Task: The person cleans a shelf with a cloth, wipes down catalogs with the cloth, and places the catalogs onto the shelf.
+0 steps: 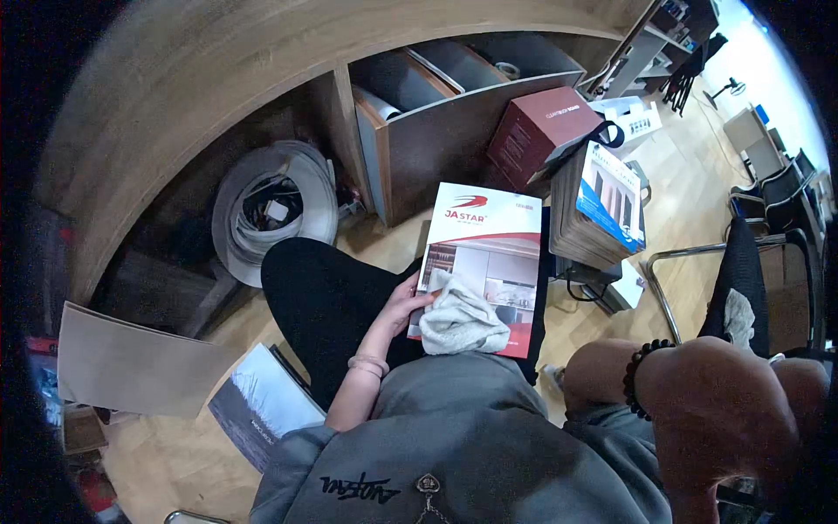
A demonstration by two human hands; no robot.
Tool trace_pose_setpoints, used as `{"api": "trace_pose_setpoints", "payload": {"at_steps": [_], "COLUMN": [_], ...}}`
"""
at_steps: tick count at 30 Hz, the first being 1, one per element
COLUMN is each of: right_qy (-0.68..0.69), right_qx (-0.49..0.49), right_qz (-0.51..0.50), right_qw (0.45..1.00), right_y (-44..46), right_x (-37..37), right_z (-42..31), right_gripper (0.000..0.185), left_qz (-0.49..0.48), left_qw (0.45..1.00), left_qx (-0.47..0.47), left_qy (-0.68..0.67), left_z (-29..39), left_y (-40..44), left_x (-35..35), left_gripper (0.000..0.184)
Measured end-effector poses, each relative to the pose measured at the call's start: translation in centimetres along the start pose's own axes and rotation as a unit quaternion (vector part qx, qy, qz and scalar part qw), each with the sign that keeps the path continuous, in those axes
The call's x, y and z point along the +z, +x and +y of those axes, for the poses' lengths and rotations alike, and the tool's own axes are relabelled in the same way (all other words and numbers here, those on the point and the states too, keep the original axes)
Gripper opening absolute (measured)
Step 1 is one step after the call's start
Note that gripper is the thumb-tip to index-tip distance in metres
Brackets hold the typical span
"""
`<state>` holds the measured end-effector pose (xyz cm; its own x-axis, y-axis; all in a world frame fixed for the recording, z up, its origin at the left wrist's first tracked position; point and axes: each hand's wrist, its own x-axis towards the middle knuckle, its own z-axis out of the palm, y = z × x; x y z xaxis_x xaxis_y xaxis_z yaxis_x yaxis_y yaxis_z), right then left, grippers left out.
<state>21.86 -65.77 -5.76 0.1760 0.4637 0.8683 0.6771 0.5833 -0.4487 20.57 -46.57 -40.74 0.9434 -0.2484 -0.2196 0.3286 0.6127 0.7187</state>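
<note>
A white and red catalogue printed "JA STAR" lies upright to my view on my lap. My left hand grips its lower left edge, with a fingertip close to a crumpled pale grey cloth resting on the cover. My right hand is raised very near the camera on the right, beyond a black bead bracelet. Its fingers are hidden, so what it holds, if anything, does not show. Another pale cloth rests against a black-clothed leg at the right.
Thick sample books stand right of the catalogue, beside a dark red box. Ahead is a wooden cabinet holding boards. Coiled edging strip sits in the left compartment. A brochure and a beige board lie at left; a chair stands right.
</note>
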Motion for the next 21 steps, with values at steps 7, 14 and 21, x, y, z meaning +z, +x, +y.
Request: {"api": "trace_pose_setpoints", "payload": {"at_steps": [7, 14, 21], "right_qy": [0.017, 0.048, 0.078], "right_qx": [-0.004, 0.005, 0.030], "right_qz": [-0.024, -0.026, 0.013], "right_qw": [1.000, 0.999, 0.996], "right_y": [-0.8, -1.9, -2.6], "right_x": [-0.3, -0.3, -0.2], "right_z": [-0.8, -0.8, 1.3], "right_gripper": [0.021, 0.018, 0.019], "left_qz": [-0.005, 0.007, 0.015], "left_qw": [1.000, 1.000, 1.000], "left_qx": [-0.006, -0.008, -0.013], "left_qy": [-0.001, 0.003, 0.019], "left_z": [0.5, 0.3, -0.3], "left_y": [0.5, 0.4, -0.3], "left_x": [0.3, 0.4, -0.1], "left_gripper": [0.058, 0.059, 0.055]}}
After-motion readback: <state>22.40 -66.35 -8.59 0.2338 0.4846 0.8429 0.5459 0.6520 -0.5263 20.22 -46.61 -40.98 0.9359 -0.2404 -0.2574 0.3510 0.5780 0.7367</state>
